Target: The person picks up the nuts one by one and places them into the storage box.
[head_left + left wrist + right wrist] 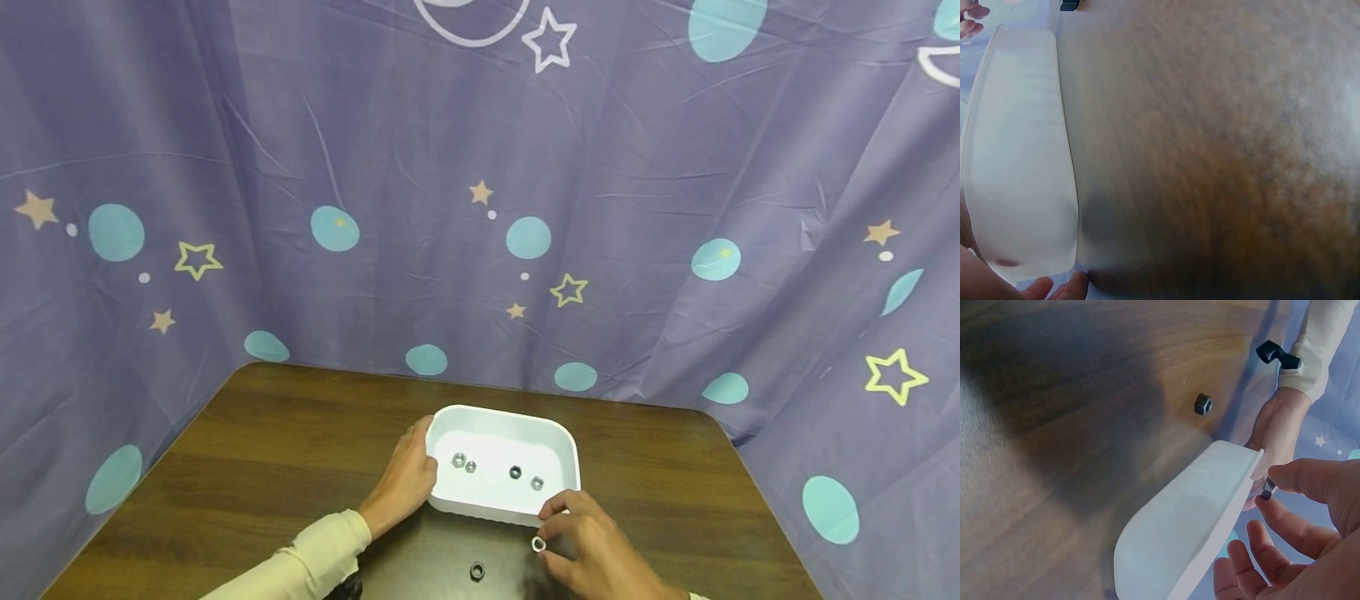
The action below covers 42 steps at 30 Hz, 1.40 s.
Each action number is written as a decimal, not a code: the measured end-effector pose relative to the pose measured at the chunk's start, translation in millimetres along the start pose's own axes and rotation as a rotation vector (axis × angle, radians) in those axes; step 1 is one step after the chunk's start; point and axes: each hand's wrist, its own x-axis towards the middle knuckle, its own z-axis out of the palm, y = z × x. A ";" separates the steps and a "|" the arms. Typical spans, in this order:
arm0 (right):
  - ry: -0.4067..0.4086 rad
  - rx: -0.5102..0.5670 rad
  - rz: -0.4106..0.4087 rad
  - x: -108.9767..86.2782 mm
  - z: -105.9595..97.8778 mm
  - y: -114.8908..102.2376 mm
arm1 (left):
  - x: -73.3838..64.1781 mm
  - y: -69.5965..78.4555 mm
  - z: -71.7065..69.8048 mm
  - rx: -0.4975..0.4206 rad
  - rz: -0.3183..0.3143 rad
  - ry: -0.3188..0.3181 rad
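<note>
A white plastic tray (487, 505) stands on the table with several hex nuts inside, most of them silver and one dark (515, 472). My left hand (405, 479) grips the tray's left end, thumb over the rim and fingers down the outer wall. Just off the tray's near right corner, my right hand (588, 546) pinches a silver hex nut (538, 544) between thumb and index finger, also seen in the right wrist view as a small nut (1267, 489). A dark hex nut (477, 572) lies on the table in front of the tray.
The brown wooden table (300, 450) runs back to a purple curtain (420, 275) printed with stars and ovals. A black strap device (1279, 355) sits at the left sleeve's cuff.
</note>
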 end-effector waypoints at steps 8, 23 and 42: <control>-0.049 0.012 0.040 7.5 -10.7 1.1 | -0.9 1.2 -1.3 0.008 -0.006 -0.002; -0.153 0.047 0.179 26.9 -22.2 7.5 | 8.9 -48.5 25.0 0.013 0.133 0.098; -0.226 0.023 0.195 52.6 -17.6 29.3 | -2.9 1.8 -1.7 -0.008 0.023 0.019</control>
